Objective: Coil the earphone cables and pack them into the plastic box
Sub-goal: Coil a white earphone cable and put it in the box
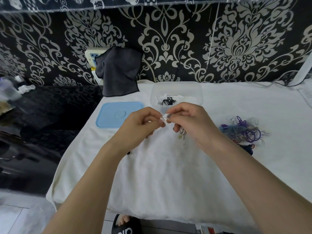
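Note:
Both hands meet above the white cloth, in front of the clear plastic box (199, 92). My left hand (143, 124) and my right hand (190, 120) pinch a white earphone cable (164, 117) between their fingertips. Part of that cable, with earbuds, hangs below my right hand (182, 134). Inside the box lie a coiled black earphone (168, 100) and some white ones. A tangled pile of purple, blue and white earphone cables (243, 130) lies on the cloth to the right.
The box's light blue lid (118, 115) lies flat to the left of the box. A dark grey cloth (118, 71) hangs against the patterned wall behind. The table's left edge drops to a dark surface. A sandalled foot (125, 223) shows below the front edge.

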